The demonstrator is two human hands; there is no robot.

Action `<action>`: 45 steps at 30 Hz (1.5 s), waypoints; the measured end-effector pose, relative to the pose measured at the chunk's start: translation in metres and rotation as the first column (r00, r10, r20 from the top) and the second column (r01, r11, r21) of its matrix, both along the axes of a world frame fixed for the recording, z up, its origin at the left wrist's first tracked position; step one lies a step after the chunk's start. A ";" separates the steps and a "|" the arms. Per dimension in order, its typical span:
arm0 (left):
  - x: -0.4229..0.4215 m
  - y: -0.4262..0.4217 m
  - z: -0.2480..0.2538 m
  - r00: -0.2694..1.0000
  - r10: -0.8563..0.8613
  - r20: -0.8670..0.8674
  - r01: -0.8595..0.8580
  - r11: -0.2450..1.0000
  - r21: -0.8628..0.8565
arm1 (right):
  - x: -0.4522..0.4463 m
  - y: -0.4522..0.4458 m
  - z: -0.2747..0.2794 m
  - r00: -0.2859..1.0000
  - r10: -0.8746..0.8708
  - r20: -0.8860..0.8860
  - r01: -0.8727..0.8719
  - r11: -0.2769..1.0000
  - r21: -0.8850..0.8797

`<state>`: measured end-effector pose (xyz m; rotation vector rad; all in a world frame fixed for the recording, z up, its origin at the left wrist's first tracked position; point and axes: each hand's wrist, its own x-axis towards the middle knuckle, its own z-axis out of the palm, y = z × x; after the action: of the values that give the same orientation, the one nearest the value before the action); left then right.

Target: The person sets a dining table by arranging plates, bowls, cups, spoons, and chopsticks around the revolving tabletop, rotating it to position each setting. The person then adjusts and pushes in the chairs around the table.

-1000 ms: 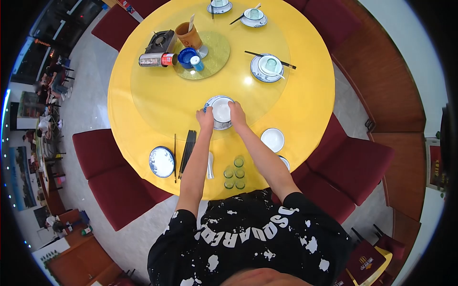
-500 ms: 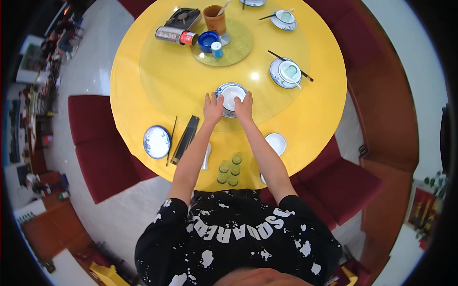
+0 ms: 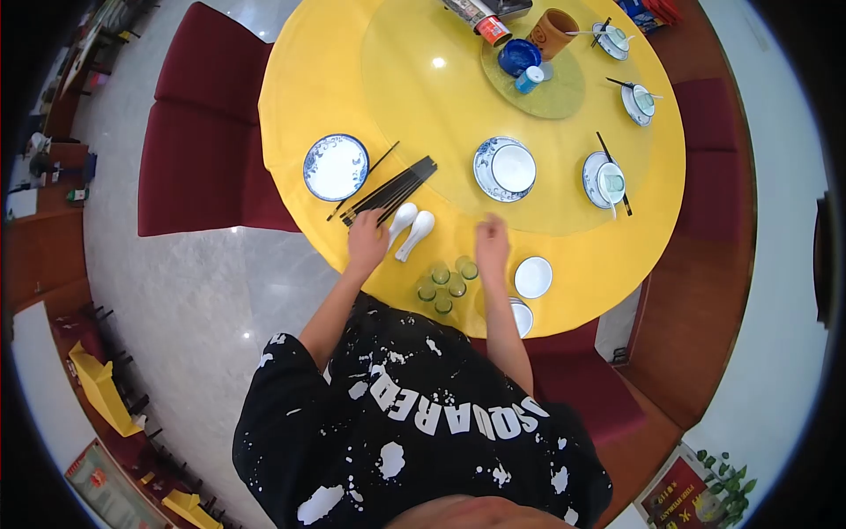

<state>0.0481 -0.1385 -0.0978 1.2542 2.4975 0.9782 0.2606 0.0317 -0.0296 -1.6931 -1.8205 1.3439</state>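
Left hand (image 3: 367,240) sits at the chopsticks (image 3: 397,189), beside the spoons (image 3: 421,227); I can't tell its grip; I'd pinch gently, nudging nothing.

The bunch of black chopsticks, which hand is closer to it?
Left. The left hand is right at the bunch of black chopsticks, over its near end; the right hand is farther off to the right, beyond the white spoons.

left hand (image 3: 367,242) at chopsticks (image 3: 398,188) | right hand (image 3: 492,242) over yellow table (image 3: 582,256)
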 end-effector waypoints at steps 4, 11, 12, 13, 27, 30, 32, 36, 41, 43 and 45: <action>-0.008 -0.063 -0.014 1.000 0.010 0.008 -0.009 0.983 -0.184 | -0.045 -0.065 -0.035 0.786 0.567 0.247 -0.562 0.822 -0.099; -0.015 -0.073 -0.037 0.983 0.117 0.143 -0.083 0.971 -0.225 | -0.095 -0.101 -0.050 0.716 0.556 0.422 -0.567 0.816 -0.115; -0.020 -0.074 -0.036 0.979 0.109 0.172 -0.065 0.968 -0.244 | -0.097 -0.103 -0.053 0.728 0.530 0.435 -0.550 0.830 -0.091; -0.023 -0.072 -0.033 0.974 0.099 0.204 -0.043 0.964 -0.261 | -0.099 -0.103 -0.059 0.738 0.515 0.437 -0.532 0.842 -0.093; -0.020 -0.051 -0.006 0.916 -0.345 0.204 0.373 0.920 -0.119 | 0.007 -0.088 -0.020 0.791 -0.131 0.598 -0.030 0.967 0.251; 0.005 -0.030 -0.005 0.901 -0.421 0.103 0.434 0.863 -0.259 | 0.022 -0.079 -0.022 0.841 -0.023 0.540 -0.002 0.999 0.046; 0.017 -0.017 -0.005 0.886 -0.459 0.063 0.448 0.816 -0.365 | 0.029 -0.074 -0.023 0.875 -0.007 0.484 -0.011 0.999 0.033; 0.034 -0.002 0.012 0.884 -0.468 -0.003 0.407 0.773 -0.486 | 0.027 -0.040 -0.001 0.940 -0.166 0.298 0.060 0.941 0.334; 0.046 0.000 -0.008 0.906 -0.421 -0.045 0.336 0.779 -0.530 | 0.006 0.059 0.025 0.970 -0.242 -0.012 0.223 0.870 0.439; 0.050 0.001 0.002 0.920 -0.390 -0.041 0.312 0.790 -0.528 | -0.002 0.094 0.021 0.980 -0.199 0.011 0.170 0.864 0.474; 0.054 0.000 0.014 0.936 -0.351 -0.037 0.282 0.806 -0.520 | -0.010 0.119 0.009 0.986 -0.133 0.097 0.067 0.861 0.503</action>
<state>0.1025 -0.1385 -0.0836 1.5069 2.2923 0.1357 0.2503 0.1511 -0.0202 -1.5825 -1.9047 0.6454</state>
